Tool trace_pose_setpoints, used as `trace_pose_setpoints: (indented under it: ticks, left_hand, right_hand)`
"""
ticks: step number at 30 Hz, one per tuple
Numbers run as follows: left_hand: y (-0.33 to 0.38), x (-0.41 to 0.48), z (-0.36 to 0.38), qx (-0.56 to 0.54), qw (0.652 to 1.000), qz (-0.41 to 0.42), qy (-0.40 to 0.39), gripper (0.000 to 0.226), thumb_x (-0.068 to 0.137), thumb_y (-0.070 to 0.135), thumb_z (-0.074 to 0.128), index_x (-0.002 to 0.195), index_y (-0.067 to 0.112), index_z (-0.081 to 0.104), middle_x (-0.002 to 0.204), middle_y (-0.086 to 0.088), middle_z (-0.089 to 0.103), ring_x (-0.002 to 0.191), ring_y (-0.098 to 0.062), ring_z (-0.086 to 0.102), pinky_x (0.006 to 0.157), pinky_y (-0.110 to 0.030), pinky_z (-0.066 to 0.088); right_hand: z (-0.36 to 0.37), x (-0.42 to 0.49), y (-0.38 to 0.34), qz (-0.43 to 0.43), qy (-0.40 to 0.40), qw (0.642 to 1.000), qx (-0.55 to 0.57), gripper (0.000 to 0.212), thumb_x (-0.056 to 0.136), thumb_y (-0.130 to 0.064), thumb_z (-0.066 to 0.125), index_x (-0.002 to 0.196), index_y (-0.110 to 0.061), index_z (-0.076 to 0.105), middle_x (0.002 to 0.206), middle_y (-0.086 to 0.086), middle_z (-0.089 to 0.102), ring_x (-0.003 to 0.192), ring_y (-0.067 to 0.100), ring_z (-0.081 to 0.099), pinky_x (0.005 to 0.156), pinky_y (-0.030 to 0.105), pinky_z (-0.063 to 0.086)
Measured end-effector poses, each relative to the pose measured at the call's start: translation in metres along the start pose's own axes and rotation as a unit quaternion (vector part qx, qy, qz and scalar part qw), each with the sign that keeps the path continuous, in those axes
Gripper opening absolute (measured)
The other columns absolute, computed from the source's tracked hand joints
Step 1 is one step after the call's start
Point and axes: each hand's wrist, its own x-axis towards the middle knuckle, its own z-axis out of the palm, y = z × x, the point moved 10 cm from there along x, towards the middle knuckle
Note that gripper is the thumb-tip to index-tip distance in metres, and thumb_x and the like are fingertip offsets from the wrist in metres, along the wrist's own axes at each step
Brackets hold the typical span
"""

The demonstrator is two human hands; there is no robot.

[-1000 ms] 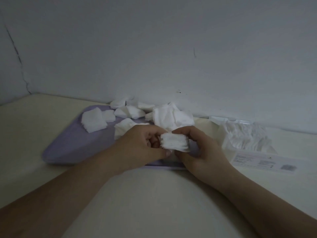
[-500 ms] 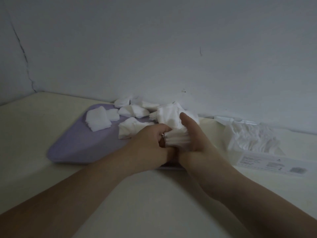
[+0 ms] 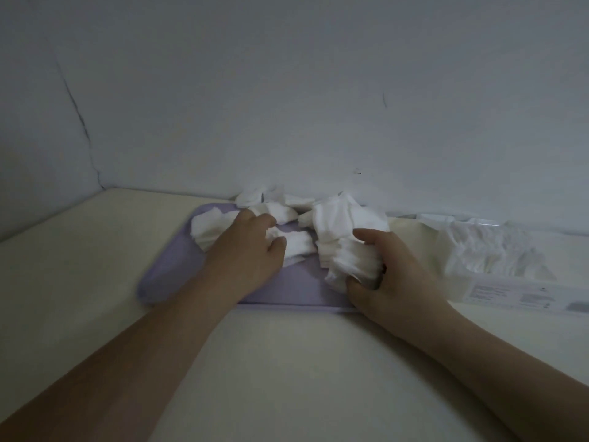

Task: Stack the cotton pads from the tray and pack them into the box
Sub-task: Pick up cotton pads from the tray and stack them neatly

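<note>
On the purple tray (image 3: 287, 290), the right hand (image 3: 395, 275) clutches a pad stack (image 3: 350, 263); the left hand (image 3: 247, 250) covers loose pads (image 3: 298, 247) (grip unclear); the box (image 3: 510, 291) sits at 3 o'clock, a heap (image 3: 344, 215) at 12.

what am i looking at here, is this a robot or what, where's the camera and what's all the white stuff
There is no robot here: these are a person's two bare hands. Every picture comes from one camera worn on the person's head, looking forward and down, which is why the arms reach in from the bottom edge. On the pale table lies a purple tray with loose pads of white cotton scattered on it. The right hand grips a stack of cotton pads above the tray. The left hand is down among the loose pads; I cannot tell whether it has hold of one. To the right, along the wall, sits a clear box with pads already inside.
</note>
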Motion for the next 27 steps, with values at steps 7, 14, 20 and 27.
trace_pose_setpoints:
  ticks: [7,14,20,27]
  left_hand:
    - [-0.004,0.0,0.019,0.022,0.998,-0.026,-0.059,0.048,0.09,0.066,0.054,0.121,0.031,0.064,0.13,-0.007,0.051,0.111,-0.035,0.062,0.095,-0.045,0.052]
    - [-0.003,0.0,-0.001,-0.152,0.988,-0.028,0.008,0.017,0.075,0.03,0.078,0.075,0.028,0.061,0.096,0.004,0.059,0.083,-0.019,0.062,0.074,-0.028,0.049]
    - [0.016,-0.011,0.012,-0.571,0.8,-0.1,-0.154,0.023,0.089,-0.005,0.068,0.085,0.015,0.06,0.053,0.002,0.047,0.042,-0.011,0.036,0.044,-0.019,0.017]
    - [0.045,-0.03,0.031,-0.415,0.865,0.014,-0.28,0.027,0.09,0.001,0.074,0.082,0.027,0.075,0.065,0.006,0.06,0.052,-0.006,0.047,0.046,-0.017,0.038]
  right_hand:
    - [0.005,0.01,0.007,0.091,-0.074,0.993,0.026,0.028,0.075,-0.025,0.079,0.099,-0.03,0.065,0.088,-0.005,0.07,0.073,0.008,0.066,0.065,0.023,0.054]
    - [0.007,0.022,0.01,0.1,-0.044,0.991,0.074,0.025,0.079,-0.019,0.081,0.099,-0.026,0.068,0.086,-0.004,0.072,0.067,0.0,0.062,0.057,0.014,0.047]
    - [-0.002,0.019,0.007,0.059,0.027,0.998,0.0,0.039,0.079,-0.035,0.083,0.115,-0.031,0.068,0.1,-0.014,0.072,0.087,0.001,0.066,0.075,0.018,0.049]
    - [0.005,0.019,0.007,0.042,-0.033,0.999,0.005,0.057,0.078,-0.032,0.083,0.132,-0.033,0.064,0.119,-0.013,0.069,0.106,0.005,0.068,0.099,0.026,0.053]
